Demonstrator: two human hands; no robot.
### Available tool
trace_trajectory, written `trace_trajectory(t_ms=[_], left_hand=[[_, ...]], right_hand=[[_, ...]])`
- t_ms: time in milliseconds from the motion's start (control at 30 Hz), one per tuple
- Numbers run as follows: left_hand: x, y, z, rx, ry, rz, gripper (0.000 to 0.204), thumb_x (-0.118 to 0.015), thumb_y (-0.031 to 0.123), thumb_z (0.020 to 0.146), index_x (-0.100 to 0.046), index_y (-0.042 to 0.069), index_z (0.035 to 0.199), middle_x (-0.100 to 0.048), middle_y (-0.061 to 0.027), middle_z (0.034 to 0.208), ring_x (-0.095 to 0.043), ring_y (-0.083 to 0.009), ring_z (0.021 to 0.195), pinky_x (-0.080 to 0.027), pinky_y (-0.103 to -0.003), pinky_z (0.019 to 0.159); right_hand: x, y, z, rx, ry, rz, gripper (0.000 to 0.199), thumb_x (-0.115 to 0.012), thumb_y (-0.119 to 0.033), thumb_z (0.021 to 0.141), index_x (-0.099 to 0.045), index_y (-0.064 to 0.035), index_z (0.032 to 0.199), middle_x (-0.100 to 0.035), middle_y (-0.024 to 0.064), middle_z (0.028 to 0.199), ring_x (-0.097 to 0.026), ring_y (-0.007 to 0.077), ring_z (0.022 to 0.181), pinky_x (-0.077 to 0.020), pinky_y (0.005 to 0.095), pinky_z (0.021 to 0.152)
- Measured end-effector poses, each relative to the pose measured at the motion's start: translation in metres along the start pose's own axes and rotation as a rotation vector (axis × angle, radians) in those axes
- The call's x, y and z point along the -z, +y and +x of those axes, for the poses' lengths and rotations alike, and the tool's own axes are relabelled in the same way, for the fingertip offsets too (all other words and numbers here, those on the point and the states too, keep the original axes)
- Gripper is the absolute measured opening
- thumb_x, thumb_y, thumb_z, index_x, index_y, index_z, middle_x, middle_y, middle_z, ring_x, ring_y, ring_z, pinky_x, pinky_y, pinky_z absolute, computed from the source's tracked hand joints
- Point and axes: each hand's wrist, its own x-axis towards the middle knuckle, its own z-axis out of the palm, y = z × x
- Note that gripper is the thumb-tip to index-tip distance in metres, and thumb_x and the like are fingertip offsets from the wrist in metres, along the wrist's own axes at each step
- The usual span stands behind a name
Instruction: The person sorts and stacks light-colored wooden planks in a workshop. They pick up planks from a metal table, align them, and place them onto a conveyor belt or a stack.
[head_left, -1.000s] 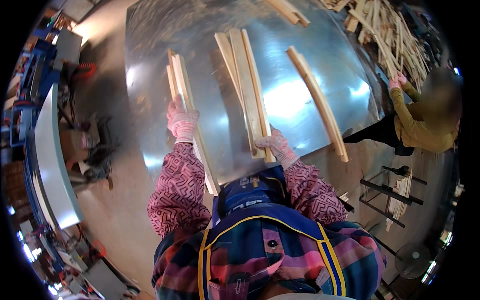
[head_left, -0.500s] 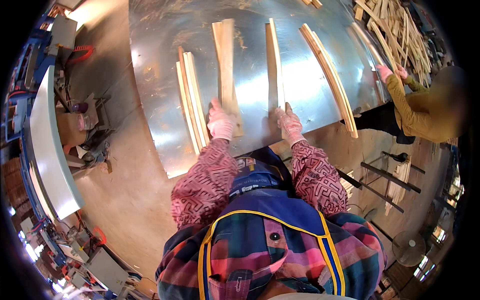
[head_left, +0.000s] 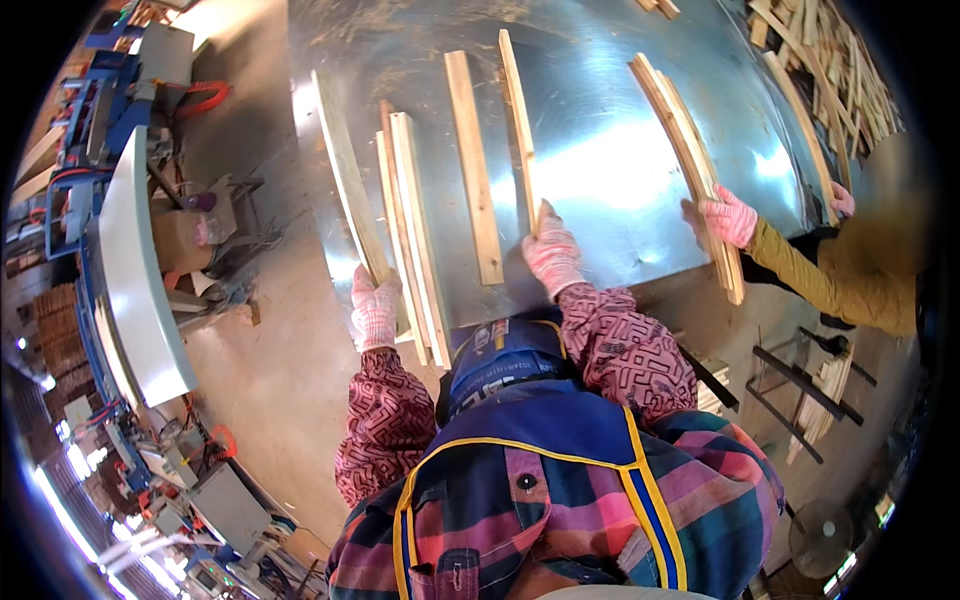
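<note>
Both my hands wear pink knit gloves. My left hand point(head_left: 374, 308) grips the near end of a long wooden slat point(head_left: 345, 175) lying along the left edge of the shiny metal table point(head_left: 600, 150). My right hand point(head_left: 552, 250) holds the near end of a thin slat standing on its edge point(head_left: 517, 110) in the table's middle. Between my hands lie a pair of stacked slats point(head_left: 408, 210) and one flat slat point(head_left: 472, 165).
At the right, another person in an olive sleeve has a pink-gloved hand point(head_left: 728, 217) on a curved pair of slats point(head_left: 690, 160). A pile of wood strips point(head_left: 830, 60) sits at the far right. A blue-and-white machine point(head_left: 125, 250) stands on the left.
My left hand moved outward to the leftmost slat at the table's edge. My right hand stayed near the thin slat. The other person's hand came onto the curved slats.
</note>
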Motion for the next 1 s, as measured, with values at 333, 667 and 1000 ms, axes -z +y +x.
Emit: trace_trajectory(t_ms=[333,667,1000], left_hand=[[0.013,-0.101,0.003,0.328,-0.091,-0.149,0.066,-0.07,0.005,0.085,-0.042,0.006,0.145,-0.07,-0.0112,0.098,-0.066,-0.0209,0.08,-0.053,-0.034,0.068],[0.027,-0.127,0.005,0.22,-0.239,-0.163,0.048,-0.067,0.007,0.085,-0.054,0.006,0.131,-0.069,-0.0087,0.099,-0.065,-0.0201,0.082,-0.053,-0.037,0.071],[0.045,-0.141,0.012,0.151,-0.417,-0.083,0.076,-0.074,0.015,0.084,-0.036,0.004,0.149,-0.063,-0.0179,0.124,-0.065,-0.0295,0.102,-0.053,-0.042,0.084]], right_hand=[[-0.052,-0.062,0.021,0.153,-0.07,0.179,0.091,-0.077,-0.024,0.075,-0.029,-0.0014,0.148,-0.06,0.0222,0.113,-0.062,0.0369,0.108,-0.0526,0.0408,0.091],[-0.042,0.039,-0.095,0.073,-0.62,1.897,0.057,-0.072,-0.034,0.082,-0.058,0.0017,0.124,-0.069,0.0135,0.095,-0.068,0.0276,0.083,-0.0576,0.0436,0.082],[-0.088,0.038,-0.091,-0.022,-0.133,0.966,0.053,-0.065,-0.028,0.088,-0.057,-0.0001,0.133,-0.064,0.0109,0.125,-0.06,0.0243,0.108,-0.0461,0.0327,0.096]])
